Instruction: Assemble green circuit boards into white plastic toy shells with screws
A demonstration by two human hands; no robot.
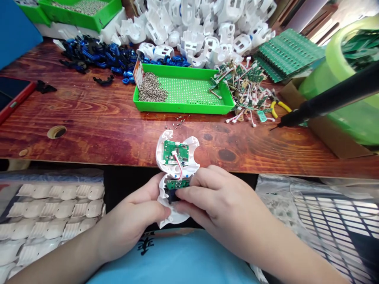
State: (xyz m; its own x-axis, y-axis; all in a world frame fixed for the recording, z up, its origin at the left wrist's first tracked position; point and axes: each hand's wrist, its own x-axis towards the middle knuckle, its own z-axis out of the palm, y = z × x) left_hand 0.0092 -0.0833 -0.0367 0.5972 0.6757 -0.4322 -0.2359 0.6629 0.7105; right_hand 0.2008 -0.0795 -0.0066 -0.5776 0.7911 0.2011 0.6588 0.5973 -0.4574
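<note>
Shell in L hand, R hand atop

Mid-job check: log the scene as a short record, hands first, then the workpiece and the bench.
left hand: grips the lower white shell at its side
right hand: fingers at the dark part inside that shell; exact grip hidden
upper white shell: holds a green board
link: red-and-white wire to a small board in the lower white shell
green tray: screws at left
right of tray: wired boards, yellow-handled pliers
</note>
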